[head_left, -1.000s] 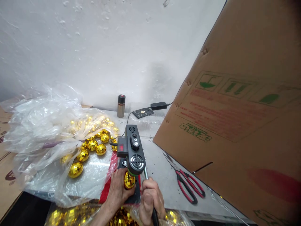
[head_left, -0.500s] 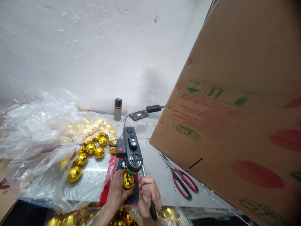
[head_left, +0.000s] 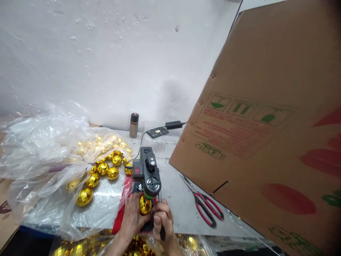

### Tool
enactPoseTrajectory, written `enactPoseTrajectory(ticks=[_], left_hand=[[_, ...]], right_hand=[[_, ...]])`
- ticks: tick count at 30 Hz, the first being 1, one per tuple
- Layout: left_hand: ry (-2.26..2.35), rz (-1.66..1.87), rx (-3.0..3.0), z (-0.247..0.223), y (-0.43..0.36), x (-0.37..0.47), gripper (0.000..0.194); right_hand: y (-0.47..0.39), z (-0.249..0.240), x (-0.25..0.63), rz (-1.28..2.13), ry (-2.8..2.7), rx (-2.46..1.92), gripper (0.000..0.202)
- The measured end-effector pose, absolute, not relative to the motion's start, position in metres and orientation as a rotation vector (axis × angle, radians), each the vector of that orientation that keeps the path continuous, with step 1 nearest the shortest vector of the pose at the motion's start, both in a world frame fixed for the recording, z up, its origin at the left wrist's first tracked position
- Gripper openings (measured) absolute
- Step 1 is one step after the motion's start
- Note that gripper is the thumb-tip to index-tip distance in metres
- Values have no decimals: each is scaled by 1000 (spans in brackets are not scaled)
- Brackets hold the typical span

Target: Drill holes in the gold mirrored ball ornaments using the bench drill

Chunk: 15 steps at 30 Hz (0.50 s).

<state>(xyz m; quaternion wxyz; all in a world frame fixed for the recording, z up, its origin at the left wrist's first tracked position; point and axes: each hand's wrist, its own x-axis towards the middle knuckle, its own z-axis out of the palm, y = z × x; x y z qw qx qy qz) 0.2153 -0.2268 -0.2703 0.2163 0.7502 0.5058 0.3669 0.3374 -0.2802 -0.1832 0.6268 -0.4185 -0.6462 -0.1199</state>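
A gold faceted ball [head_left: 145,205] sits under the front end of a black press-like device [head_left: 151,174] with a round vent on top. My left hand [head_left: 133,213] is closed around the ball, its fingers on the left side and the thumb in front. My right hand [head_left: 163,220] is wrapped round the black-ended metal lever [head_left: 162,233] at the device's right side. A red cloth or mat [head_left: 119,217] lies partly beneath the device. Left of it, several gold balls [head_left: 92,180] lie in and around clear plastic.
A large cardboard box [head_left: 253,124] leans over the right side. Red-handled scissors [head_left: 206,208] lie beside it. A small canister [head_left: 134,125] and a black adapter [head_left: 173,124] stand near the wall. More gold balls [head_left: 80,248] are bagged below the table edge.
My right hand has moved a little left with the lever, closer to the device. The device's top part has shifted slightly. My left hand has stayed at the ball.
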Motion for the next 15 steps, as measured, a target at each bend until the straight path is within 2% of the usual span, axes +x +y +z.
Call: enactPoseTrajectory(ticks=[6,11,13,15], left_hand=[[1318,1081,2158,-286,-242,205,47],[1145,1083,2423,-303,-271,162,79],[1207,1096,2448,-295,-262,145,72],[1470,1196,2332,-278,-236,135,50]], right_hand=[[-293,-104,335,77,-1388,-1102,29],[-290,-96,332,58,-1377,-1058,30],[-291,-105,332,36,-1385,-1055,29],[-293,-114,332,39,-1397,-1060,27]])
